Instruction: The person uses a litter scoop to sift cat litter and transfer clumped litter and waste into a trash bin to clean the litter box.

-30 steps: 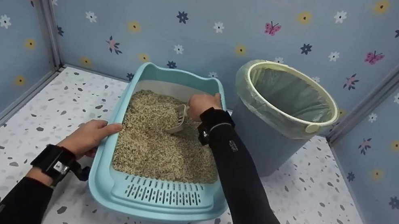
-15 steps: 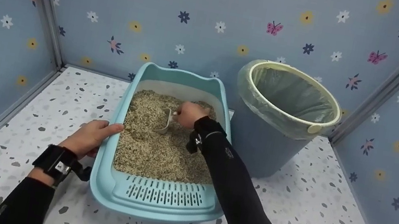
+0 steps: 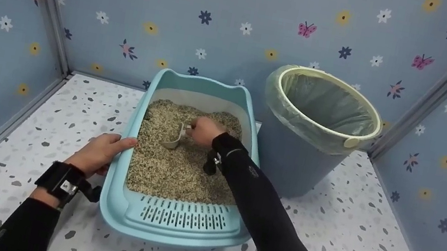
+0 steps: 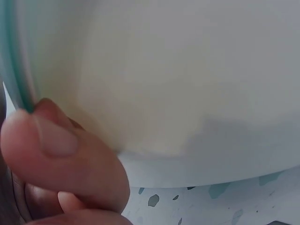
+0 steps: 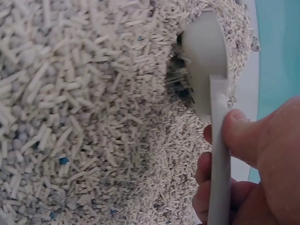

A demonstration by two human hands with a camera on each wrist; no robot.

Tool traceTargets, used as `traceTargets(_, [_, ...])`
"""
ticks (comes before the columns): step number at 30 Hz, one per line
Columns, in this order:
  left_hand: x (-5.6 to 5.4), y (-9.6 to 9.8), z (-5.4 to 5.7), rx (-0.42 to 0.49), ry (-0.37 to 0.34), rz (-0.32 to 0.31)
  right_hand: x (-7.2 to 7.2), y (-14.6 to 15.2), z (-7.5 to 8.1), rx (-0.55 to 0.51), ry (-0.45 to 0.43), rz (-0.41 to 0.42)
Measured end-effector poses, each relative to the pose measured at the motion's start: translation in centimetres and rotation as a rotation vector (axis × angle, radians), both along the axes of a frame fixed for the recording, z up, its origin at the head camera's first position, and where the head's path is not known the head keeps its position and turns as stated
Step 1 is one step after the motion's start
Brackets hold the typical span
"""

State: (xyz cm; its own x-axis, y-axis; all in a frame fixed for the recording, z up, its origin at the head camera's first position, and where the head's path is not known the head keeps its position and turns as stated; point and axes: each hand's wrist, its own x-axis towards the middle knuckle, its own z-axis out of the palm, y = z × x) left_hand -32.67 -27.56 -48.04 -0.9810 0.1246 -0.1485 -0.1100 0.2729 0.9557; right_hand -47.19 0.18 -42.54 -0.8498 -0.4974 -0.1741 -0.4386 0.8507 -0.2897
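Note:
A light blue litter box [image 3: 179,235] stands on the speckled surface, filled with pale pellet cat litter [image 3: 177,177]. My right hand [image 3: 204,131] grips the handle of a whitish litter scoop [image 3: 173,140] over the middle of the box. In the right wrist view the scoop [image 5: 206,51] is tilted on its side with its edge sunk in the litter, thumb along one side of the handle and fingers round the other. My left hand [image 3: 97,151] holds the box's left rim, thumb on top; the left wrist view shows its fingers [image 4: 70,164] pinching that edge.
Right of the box is a tall grey-blue trash bin [image 3: 290,165] with a cream rim ring and a translucent bag lining [image 3: 328,102]. Patterned blue wall panels [image 3: 224,15] enclose the back and both sides. White speckled floor [image 3: 350,240] surrounds the box.
The right hand and scoop have moved left and slightly toward me through the litter. My left hand keeps its hold on the rim.

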Motion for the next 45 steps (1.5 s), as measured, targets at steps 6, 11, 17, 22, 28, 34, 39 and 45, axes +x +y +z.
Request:
traceTargets(6, [0.08, 0.01, 0.0, 0.0, -0.001, -0.007, 0.58, -0.44, -0.2, 0.044, 0.068, -0.067])
traceTargets(11, [0.08, 0.01, 0.04, 0.007, -0.009, -0.001, 0.8, -0.4, -0.19, 0.042, 0.092, -0.078])
traceTargets(17, [0.0, -0.17, 0.05, -0.003, -0.005, -0.001, 0.5, -0.29, 0.06, -0.039, 0.066, -0.066])
traceTargets(22, [0.01, -0.32, -0.03, -0.017, -0.008, 0.002, 0.32, -0.36, -0.09, -0.057, 0.062, -0.057])
traceTargets(28, [0.03, -0.2, -0.05, -0.03, -0.007, -0.002, 0.58, -0.43, -0.18, -0.053, 0.11, -0.096])
traceTargets(34, [-0.01, 0.04, -0.02, -0.018, -0.009, -0.013, 0.55, -0.29, -0.27, -0.054, 0.144, -0.118])
traceTargets(39, [-0.01, 0.02, 0.06, 0.002, -0.006, -0.014, 0.39, -0.18, -0.21, -0.066, 0.181, -0.093])
traceTargets(45, [-0.03, -0.2, 0.08, 0.006, -0.011, -0.013, 0.3, -0.11, -0.04, -0.11, 0.123, -0.092])
